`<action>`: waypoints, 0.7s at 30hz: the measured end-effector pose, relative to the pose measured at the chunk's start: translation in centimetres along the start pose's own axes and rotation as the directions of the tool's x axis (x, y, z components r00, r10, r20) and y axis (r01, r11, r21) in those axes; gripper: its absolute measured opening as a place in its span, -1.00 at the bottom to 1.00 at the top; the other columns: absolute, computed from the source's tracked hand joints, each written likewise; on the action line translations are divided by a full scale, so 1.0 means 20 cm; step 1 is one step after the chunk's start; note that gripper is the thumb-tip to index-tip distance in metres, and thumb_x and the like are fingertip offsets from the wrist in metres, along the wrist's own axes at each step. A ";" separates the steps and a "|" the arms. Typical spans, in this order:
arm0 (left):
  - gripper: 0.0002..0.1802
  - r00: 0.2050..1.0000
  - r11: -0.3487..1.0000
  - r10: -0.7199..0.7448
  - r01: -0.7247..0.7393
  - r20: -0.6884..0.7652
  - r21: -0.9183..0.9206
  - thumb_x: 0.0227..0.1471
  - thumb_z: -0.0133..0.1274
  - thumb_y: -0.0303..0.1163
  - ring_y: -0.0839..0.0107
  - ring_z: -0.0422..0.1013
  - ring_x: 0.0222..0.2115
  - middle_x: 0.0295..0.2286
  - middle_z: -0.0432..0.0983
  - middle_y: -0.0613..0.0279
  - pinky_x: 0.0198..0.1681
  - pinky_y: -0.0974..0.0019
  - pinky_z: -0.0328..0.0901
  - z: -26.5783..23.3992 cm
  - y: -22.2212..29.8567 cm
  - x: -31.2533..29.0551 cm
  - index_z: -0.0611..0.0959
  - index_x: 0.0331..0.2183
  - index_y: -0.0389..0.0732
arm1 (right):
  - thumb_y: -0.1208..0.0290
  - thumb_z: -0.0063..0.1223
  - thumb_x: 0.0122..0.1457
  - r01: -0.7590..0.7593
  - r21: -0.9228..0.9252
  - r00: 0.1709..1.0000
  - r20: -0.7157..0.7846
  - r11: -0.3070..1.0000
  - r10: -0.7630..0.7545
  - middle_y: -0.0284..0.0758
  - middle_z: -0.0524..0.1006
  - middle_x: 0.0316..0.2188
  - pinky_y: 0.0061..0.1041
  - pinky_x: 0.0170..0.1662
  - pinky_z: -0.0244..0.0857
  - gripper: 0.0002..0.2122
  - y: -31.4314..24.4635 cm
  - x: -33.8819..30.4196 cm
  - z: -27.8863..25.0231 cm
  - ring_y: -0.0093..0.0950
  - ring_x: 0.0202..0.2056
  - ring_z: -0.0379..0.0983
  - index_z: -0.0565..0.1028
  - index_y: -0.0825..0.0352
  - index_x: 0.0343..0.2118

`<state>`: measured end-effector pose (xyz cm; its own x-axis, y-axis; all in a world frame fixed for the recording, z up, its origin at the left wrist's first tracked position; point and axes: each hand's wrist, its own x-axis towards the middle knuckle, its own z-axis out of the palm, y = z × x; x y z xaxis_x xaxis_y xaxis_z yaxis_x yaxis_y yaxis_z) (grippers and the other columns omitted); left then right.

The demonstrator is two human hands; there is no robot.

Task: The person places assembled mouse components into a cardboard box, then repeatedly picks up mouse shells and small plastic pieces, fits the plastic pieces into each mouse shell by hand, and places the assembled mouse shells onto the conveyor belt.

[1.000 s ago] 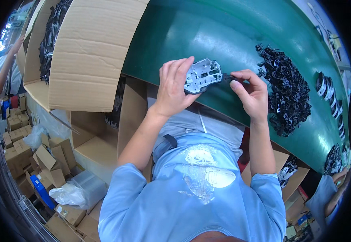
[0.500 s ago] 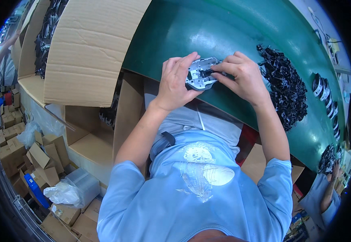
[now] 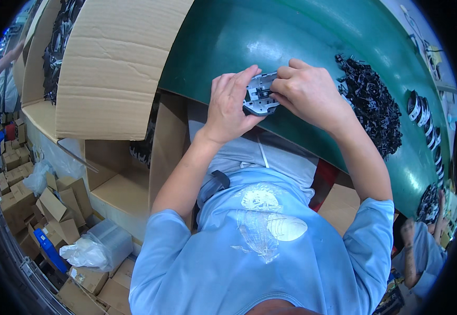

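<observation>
My left hand (image 3: 227, 107) grips a grey plastic housing (image 3: 259, 106) by its left side, thumb below and fingers above, holding it over the near edge of the green table. A narrow black part (image 3: 263, 94) lies inside the housing's open hollow. Over the housing's right side, my right hand (image 3: 310, 94) is closed, its thumb and forefinger pinched at the right end of the black part. What sits between those fingertips is hidden.
A heap of small black parts (image 3: 373, 105) lies right of my hands on the green table (image 3: 270, 31). Beyond it runs a row of black-and-silver pieces (image 3: 422, 115). A large cardboard box (image 3: 118, 68) stands at left. Another person's arm (image 3: 410, 257) shows at lower right.
My right hand has rolled further over the housing, its fingers more curled, covering more of its right side. The left hand keeps its grip. The person at right has moved an arm.
</observation>
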<state>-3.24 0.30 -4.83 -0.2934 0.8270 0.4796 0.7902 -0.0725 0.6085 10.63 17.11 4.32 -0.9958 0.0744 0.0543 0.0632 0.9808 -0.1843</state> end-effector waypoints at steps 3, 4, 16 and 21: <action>0.15 1.000 1.000 -0.006 0.006 0.005 -0.025 -0.40 0.55 -0.39 0.10 0.45 -0.05 0.08 0.58 0.18 0.13 0.09 0.24 0.01 0.00 0.01 0.38 0.27 -0.24 | 0.31 0.32 0.07 0.009 -0.024 0.999 0.049 1.000 -0.008 -0.39 0.59 -0.39 -0.31 -0.24 0.54 -0.88 0.02 0.02 0.00 -0.32 -0.23 0.56 0.66 0.24 -0.45; 0.15 1.000 1.000 -0.005 0.005 0.006 -0.027 -0.40 0.55 -0.39 0.10 0.45 -0.05 0.08 0.58 0.18 0.13 0.09 0.24 0.01 -0.01 0.02 0.38 0.27 -0.24 | 0.32 0.33 0.06 0.015 -0.035 0.998 0.068 0.999 -0.012 -0.39 0.59 -0.39 -0.31 -0.24 0.54 -0.88 0.03 0.03 0.00 -0.32 -0.23 0.56 0.66 0.23 -0.44; -0.02 0.996 0.996 -0.079 0.078 0.029 0.035 -0.24 0.47 -0.03 -0.03 0.43 -0.07 -0.05 0.53 0.00 0.08 -0.05 0.25 0.00 0.01 0.00 0.50 0.19 -0.22 | 0.42 0.33 0.07 0.013 0.264 0.988 -0.155 0.964 0.029 -0.19 0.48 -0.44 -0.17 -0.28 0.34 -0.86 0.07 -0.03 -0.06 -0.11 -0.33 0.46 0.60 0.33 -0.36; -0.01 0.985 0.979 0.083 -0.108 -0.151 -0.170 -0.10 0.45 0.07 -0.01 0.40 0.02 0.00 0.52 0.00 0.19 -0.09 0.20 -0.05 0.18 0.04 0.45 0.22 -0.29 | 0.63 0.21 0.17 -0.040 0.779 0.889 -0.258 0.625 0.378 -0.35 0.46 -0.37 -0.51 -0.26 0.27 -0.94 0.08 -0.23 0.10 -0.52 -0.33 0.39 0.57 0.37 -0.32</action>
<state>-1.21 0.04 -1.61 -0.3051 0.7242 0.6185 0.7142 -0.2556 0.6516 15.19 17.94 1.75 -0.8442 0.4835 0.2315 0.0272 0.4701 -0.8822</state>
